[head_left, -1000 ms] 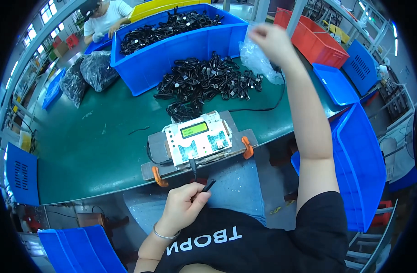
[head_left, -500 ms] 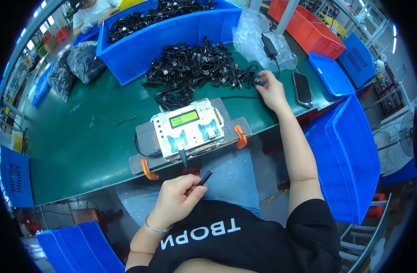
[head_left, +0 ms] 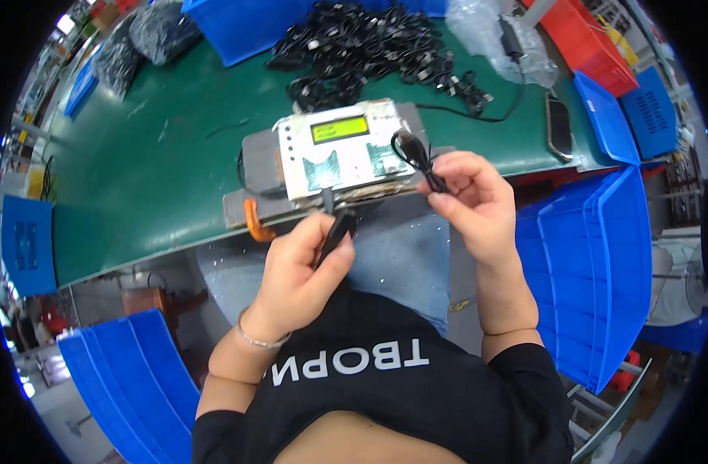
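A green worktop (head_left: pixel 137 178) carries a heap of black cables (head_left: pixel 369 46), dark filled bags (head_left: pixel 141 39) and a clear plastic bag (head_left: pixel 485 23). Blue bins (head_left: pixel 593 263) and a red bin (head_left: pixel 586 39) stand nearby.

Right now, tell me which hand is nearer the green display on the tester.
Right. The right hand holds a cable beside the tester, close to the display; the left hand sits below, at its front edge.

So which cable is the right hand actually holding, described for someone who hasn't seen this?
Start at the green table, then find the grey tester box with the lit green display at its near edge. Just right of it, the right hand pinches a short black cable in its fingers. Unlike the tangled black pile behind the box, this one is alone and lifted.
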Tool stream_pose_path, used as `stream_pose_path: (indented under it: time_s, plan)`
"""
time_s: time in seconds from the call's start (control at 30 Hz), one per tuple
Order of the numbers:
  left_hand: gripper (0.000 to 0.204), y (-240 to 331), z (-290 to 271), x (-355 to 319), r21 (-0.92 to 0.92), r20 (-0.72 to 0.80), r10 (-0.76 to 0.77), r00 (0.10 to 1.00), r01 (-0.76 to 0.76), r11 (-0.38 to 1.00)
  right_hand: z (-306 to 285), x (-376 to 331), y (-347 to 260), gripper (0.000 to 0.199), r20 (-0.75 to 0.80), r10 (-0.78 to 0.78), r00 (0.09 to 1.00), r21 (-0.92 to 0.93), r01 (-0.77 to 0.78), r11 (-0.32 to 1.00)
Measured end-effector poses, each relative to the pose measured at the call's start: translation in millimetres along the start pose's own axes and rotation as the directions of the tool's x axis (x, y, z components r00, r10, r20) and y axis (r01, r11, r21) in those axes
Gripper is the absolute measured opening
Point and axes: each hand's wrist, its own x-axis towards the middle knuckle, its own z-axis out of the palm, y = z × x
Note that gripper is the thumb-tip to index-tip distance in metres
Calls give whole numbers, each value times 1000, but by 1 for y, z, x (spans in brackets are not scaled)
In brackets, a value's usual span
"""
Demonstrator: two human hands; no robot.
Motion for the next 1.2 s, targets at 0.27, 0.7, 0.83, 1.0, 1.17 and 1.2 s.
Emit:
stream_pose_path:
  time_s: [0.27,0.7,0.83,1.0,1.17,1.2]
  plan:
    - [10,-4,-2,-4,-146,-91,-57,994,43,988,38,-20,7,28,233,-240,942,-449,324,833]
    - [11,-16,-3,-4,-31,-164,126,978,-132,991,53,-34,27,53,185,170,968,555,-246,795]
    - [11,-16,0,-4,-1,-128,152,980,-153,988,51,-27,23,43,417,463,782,532,-623,573]
    - [11,-11,-4,-4,201,-74,163,984,-146,969,54,-27,29,32,377,540,753,274,-647,711]
    - [10,-6,-3,-3,165,-77,212,974,-198,966,64,-26,23,27,436,528,729,624,-668,407]
    - [9,-5,-3,-3,161,-61,236,970,-224,961,65,-28,24,27,433,530,729,624,-667,407]
